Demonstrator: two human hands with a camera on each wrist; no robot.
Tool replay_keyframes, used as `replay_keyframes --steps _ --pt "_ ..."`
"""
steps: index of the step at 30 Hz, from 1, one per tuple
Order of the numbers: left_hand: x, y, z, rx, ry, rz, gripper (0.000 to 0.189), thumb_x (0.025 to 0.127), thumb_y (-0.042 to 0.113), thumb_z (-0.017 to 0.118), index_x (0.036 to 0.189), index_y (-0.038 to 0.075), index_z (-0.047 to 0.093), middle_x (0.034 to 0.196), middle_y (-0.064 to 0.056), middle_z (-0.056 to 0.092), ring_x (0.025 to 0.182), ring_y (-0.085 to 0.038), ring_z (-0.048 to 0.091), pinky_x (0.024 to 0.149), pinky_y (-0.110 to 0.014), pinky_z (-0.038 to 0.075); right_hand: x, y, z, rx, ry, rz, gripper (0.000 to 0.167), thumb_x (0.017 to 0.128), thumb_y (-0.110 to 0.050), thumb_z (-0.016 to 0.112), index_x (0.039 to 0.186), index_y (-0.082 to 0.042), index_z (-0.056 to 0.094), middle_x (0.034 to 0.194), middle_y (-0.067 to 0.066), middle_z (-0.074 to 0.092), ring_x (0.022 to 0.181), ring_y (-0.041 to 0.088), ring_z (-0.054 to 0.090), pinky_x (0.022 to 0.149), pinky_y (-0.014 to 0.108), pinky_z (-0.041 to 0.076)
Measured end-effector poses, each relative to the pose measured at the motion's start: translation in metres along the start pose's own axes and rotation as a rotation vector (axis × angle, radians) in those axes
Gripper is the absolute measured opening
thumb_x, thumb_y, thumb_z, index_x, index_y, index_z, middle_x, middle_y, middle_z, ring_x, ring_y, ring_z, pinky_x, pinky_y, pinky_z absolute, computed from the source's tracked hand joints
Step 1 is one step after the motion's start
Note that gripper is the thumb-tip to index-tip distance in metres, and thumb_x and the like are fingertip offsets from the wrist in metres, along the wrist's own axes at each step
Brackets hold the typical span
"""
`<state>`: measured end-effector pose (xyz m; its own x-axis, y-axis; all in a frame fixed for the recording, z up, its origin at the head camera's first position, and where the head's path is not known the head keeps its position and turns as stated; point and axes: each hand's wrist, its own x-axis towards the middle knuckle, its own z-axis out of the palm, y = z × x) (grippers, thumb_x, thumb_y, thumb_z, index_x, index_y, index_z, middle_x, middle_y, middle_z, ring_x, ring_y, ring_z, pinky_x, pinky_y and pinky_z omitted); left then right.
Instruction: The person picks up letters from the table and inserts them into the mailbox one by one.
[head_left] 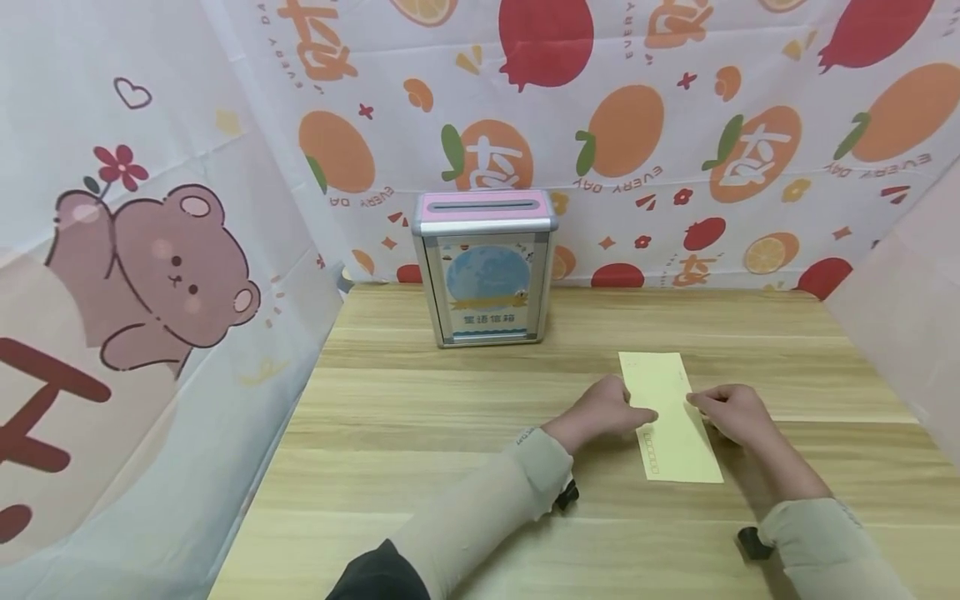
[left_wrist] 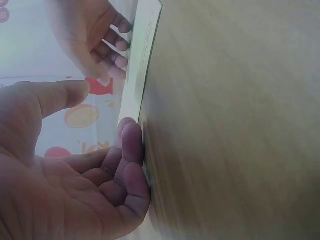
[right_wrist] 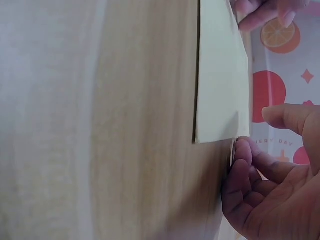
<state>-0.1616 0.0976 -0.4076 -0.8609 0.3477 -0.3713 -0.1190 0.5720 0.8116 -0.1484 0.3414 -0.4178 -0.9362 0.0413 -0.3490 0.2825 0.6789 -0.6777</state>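
A pale yellow envelope with a row of small printed boxes lies on the wooden table, between both hands. My left hand is at its left edge, with the thumb stretched over the paper. In the left wrist view, the fingers bend at the envelope's edge while the thumb stands well apart. At the opposite edge is my right hand. Its bent fingertips meet the envelope's edge in the right wrist view, and the thumb is raised away from them.
A metal-framed mailbox with a pink slotted top stands at the back of the table. Fruit-printed cloth hangs behind it, and a bear-printed cloth on the left. Dark devices sit at both wrists.
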Motion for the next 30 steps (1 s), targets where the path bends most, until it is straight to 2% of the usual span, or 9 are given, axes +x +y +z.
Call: replay_keyframes --steps 4,11,17,20,25,30 --pt "-0.0002 0.0017 -0.0021 -0.014 -0.03 -0.012 0.066 0.093 0.036 0.082 0.055 0.021 0.03 0.046 0.007 0.033 0.042 -0.009 0.029 0.043 -0.025 0.025 -0.0006 0.0003 -0.0012 0.004 -0.003 0.021 0.064 0.106 -0.047 0.06 0.136 0.01 0.064 0.132 0.025 0.064 0.095 0.021 0.059 0.074 0.03 0.053" --pt "0.0005 -0.0003 -0.0004 -0.023 -0.029 -0.008 0.068 0.093 0.036 0.082 0.054 0.021 0.028 0.047 0.009 0.027 0.042 -0.009 0.025 0.043 -0.025 0.023 0.0023 -0.0009 0.0008 0.025 -0.036 0.021 0.067 0.107 -0.049 0.057 0.137 0.01 0.062 0.133 0.024 0.062 0.098 0.023 0.057 0.076 0.031 0.052" --pt "0.0012 -0.0005 -0.002 -0.071 -0.039 0.015 0.067 0.094 0.034 0.08 0.052 0.021 0.03 0.045 0.008 0.03 0.041 -0.008 0.027 0.042 -0.024 0.024 0.0037 -0.0011 0.0004 0.035 -0.039 0.033 0.065 0.107 -0.049 0.057 0.134 0.01 0.063 0.12 0.015 0.064 0.093 0.021 0.055 0.073 0.031 0.051" --pt "0.0016 -0.0009 -0.0031 -0.095 -0.044 0.01 0.066 0.094 0.033 0.08 0.052 0.021 0.031 0.045 0.008 0.031 0.041 -0.008 0.027 0.043 -0.024 0.024 0.0034 -0.0017 0.001 0.025 -0.044 0.037 0.068 0.107 -0.052 0.056 0.135 0.01 0.062 0.124 0.017 0.064 0.102 0.025 0.056 0.079 0.033 0.051" --pt "0.0016 -0.0015 -0.003 -0.113 -0.04 -0.016 0.067 0.093 0.032 0.081 0.052 0.021 0.03 0.046 0.008 0.03 0.042 -0.008 0.027 0.043 -0.024 0.024 0.0025 -0.0039 0.002 0.029 -0.061 0.039 0.073 0.107 -0.054 0.054 0.14 0.012 0.058 0.142 0.029 0.057 0.125 0.039 0.054 0.095 0.045 0.053" --pt "-0.0009 -0.0004 -0.0015 -0.105 -0.027 -0.034 0.066 0.092 0.034 0.082 0.056 0.022 0.028 0.048 0.008 0.03 0.043 -0.008 0.03 0.044 -0.024 0.024 0.002 -0.005 0.0048 0.032 -0.06 0.039 0.072 0.107 -0.053 0.055 0.14 0.011 0.058 0.144 0.03 0.056 0.13 0.041 0.054 0.099 0.047 0.053"
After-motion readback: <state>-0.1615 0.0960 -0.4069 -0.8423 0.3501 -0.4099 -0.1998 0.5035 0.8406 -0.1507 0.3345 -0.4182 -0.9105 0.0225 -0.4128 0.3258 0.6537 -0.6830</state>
